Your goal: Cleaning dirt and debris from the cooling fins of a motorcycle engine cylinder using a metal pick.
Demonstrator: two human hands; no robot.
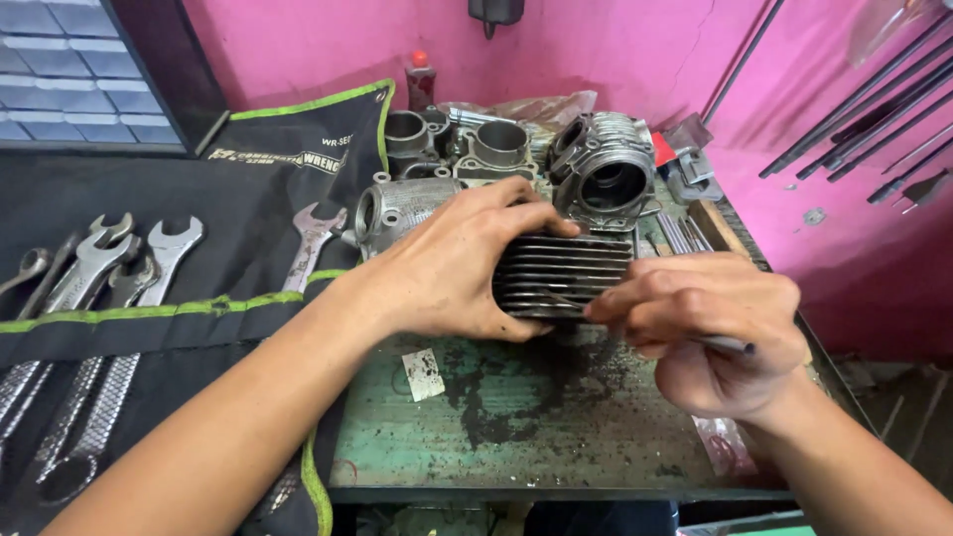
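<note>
We see our left hand (452, 263) lying over a finned cylinder (561, 273) that rests on its side near the middle of the green tabletop (556, 427); the fingers (536, 213) curl across its top and the thumb presses its near lower edge, so the cylinder is firmly gripped. Our right hand (710, 333) sits just right of it, its fingers pinched around a thin metal pick (730, 344) whose tip touches the fins on the near side. Behind the cylinder, toward the far edge of the tabletop, stand more grey engine castings (601, 169), some with round bores facing up or toward us. A small paper scrap (424, 374) lies on the stained surface in front of our left hand. Over the left edge of the tabletop hangs a black tool roll (228, 248) with green trim, holding a row of wrenches (119, 263). Long dark rods (874, 109) lean on the pink wall at the right.
</note>
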